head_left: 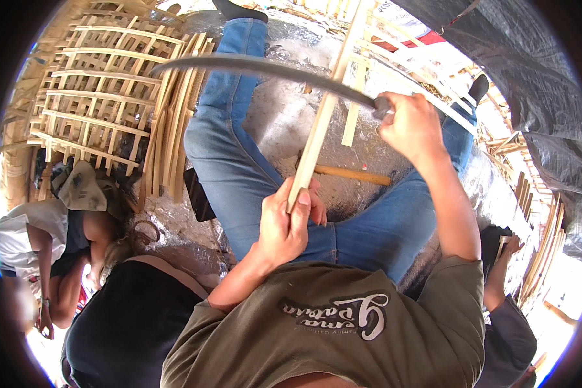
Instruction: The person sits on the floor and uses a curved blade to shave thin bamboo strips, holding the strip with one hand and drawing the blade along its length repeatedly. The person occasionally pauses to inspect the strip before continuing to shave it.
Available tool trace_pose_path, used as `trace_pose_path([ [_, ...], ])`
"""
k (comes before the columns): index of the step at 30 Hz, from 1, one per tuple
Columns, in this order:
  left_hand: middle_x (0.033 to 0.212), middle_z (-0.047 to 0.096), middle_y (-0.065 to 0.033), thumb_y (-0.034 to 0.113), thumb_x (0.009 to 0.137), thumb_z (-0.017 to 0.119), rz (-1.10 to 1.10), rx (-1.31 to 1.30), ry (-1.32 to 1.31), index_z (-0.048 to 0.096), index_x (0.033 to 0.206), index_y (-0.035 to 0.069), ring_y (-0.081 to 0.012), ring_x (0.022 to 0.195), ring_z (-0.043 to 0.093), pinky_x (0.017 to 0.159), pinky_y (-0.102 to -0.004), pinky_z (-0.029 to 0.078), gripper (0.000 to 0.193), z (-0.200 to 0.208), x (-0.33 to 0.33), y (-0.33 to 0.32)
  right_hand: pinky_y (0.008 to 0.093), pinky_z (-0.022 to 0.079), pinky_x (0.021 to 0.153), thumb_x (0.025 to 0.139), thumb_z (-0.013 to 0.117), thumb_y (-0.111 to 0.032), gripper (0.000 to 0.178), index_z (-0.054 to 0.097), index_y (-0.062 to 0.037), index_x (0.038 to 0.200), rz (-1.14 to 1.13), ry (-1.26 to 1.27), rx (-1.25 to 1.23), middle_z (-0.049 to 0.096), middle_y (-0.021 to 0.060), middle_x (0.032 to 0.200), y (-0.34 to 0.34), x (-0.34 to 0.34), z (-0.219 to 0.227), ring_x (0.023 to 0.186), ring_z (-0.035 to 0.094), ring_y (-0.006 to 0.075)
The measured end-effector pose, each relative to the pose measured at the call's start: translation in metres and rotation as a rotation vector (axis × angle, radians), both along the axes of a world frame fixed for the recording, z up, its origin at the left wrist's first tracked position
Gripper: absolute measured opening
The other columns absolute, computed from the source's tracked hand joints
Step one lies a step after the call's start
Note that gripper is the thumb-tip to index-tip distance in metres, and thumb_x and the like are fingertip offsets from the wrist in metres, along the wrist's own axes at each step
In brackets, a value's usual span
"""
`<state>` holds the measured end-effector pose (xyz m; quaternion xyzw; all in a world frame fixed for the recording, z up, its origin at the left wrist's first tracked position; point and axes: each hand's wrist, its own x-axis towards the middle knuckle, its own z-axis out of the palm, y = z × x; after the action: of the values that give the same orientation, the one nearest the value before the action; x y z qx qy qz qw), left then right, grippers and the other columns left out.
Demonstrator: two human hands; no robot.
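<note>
Between my bent legs, my left hand (284, 220) grips the lower end of a long pale bamboo strip (319, 132), which slants up and away from me. My right hand (415, 126) is closed around the dark handle of a long curved knife (258, 64). Its grey blade reaches leftward across the strip, well above my left hand. Whether the edge touches the bamboo, I cannot tell. A tool with a wooden handle (352, 174) lies on the ground just beyond my lap, its head partly hidden behind the strip.
Stacked bamboo lattice panels (103, 84) and upright slats (174, 123) stand at the left. More bamboo strips (420, 90) lie at the far right, near a dark plastic sheet (517, 58). People sit close by: a white shirt (35, 236) at left, a dark sleeve (511, 333) at right.
</note>
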<state>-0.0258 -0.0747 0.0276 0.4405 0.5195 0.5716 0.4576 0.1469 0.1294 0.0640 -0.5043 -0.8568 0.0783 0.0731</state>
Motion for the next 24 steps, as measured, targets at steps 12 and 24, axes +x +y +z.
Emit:
trace_pose_path([
  [12,0.067,0.056,-0.007,0.029,0.11,0.041,-0.083,-0.051,-0.057,0.051,0.111,-0.01,-0.0143,0.061,0.056,0.062,-0.0301,0.051,0.04,-0.009,0.011,0.007,0.0413,0.062,0.066,0.08,0.068,-0.009,0.02,0.071,-0.0128,0.099,0.159,0.101,-0.235,0.071,0.0094,0.073,-0.047,0.004,0.003,0.07,0.074,0.0235],
  [24,0.066,0.054,-0.0064,0.03,0.11,0.041,-0.078,-0.008,-0.213,0.05,0.107,-0.008,-0.0156,0.06,0.057,0.059,-0.0295,0.049,0.039,-0.001,0.013,-0.002,0.0453,0.059,0.077,0.077,0.062,-0.009,0.03,0.074,-0.0141,0.104,-0.023,-0.096,-0.016,0.072,0.0154,0.081,-0.019,0.011,-0.006,0.08,0.072,0.0343],
])
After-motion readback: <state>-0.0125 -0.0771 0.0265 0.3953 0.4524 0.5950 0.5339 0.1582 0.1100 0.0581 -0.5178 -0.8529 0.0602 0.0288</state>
